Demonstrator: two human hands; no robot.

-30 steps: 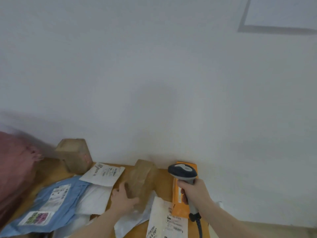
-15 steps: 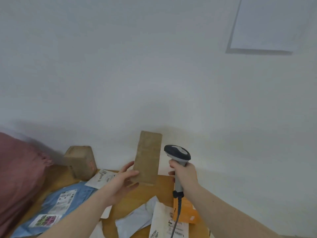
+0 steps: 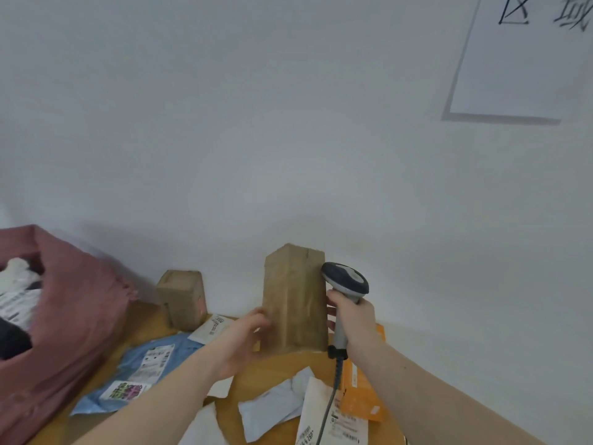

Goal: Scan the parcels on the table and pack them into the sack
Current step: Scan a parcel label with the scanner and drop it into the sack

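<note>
My left hand (image 3: 240, 340) holds a tall brown cardboard box (image 3: 293, 300) upright above the wooden table (image 3: 276, 364). My right hand (image 3: 353, 319) grips the handle of a grey barcode scanner (image 3: 346, 281), whose head sits against the box's right edge. The scanner's cable hangs down over the table. A dusty-pink sack (image 3: 73, 316) stands open at the left with parcels inside. On the table lie a blue mailer (image 3: 144, 370), white mailers (image 3: 272, 409) and an orange packet (image 3: 362, 390).
A second brown box (image 3: 183, 300) stands against the white wall behind the blue mailer. A white labelled envelope (image 3: 211, 327) lies beside it. A paper sign (image 3: 526, 56) hangs on the wall at the upper right.
My left hand has lifted the tall box off the table and stood it upright. My right hand has raised the scanner up beside it. The view has tilted, showing more of the sack.
</note>
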